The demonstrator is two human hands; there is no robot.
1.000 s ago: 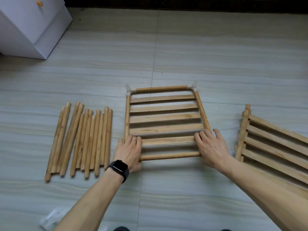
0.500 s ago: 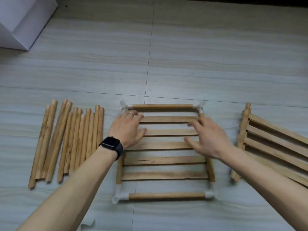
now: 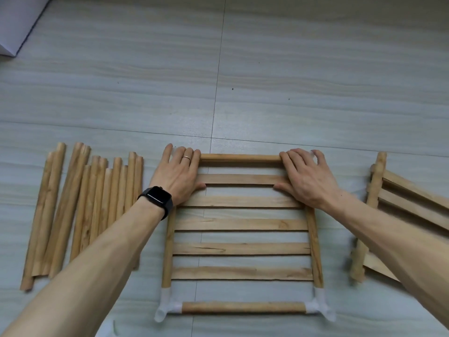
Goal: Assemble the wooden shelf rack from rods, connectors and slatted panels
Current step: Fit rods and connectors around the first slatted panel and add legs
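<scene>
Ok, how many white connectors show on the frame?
2 in full view: near-left connector and near-right connector. The left hand and right hand cover the far corners, so more may be hidden there.

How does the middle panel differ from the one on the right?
The middle panel lies square, framed with white connectors, left hand and right hand on its far corners. The right panel lies angled, no connectors visible. Both are slatted wood on the floor.

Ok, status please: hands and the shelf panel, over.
Left hand, right hand flat on far corners of slatted panel. It lies on floor, framed by rods and connectors. Loose rods left, spare panels right, neither in the way.
</scene>
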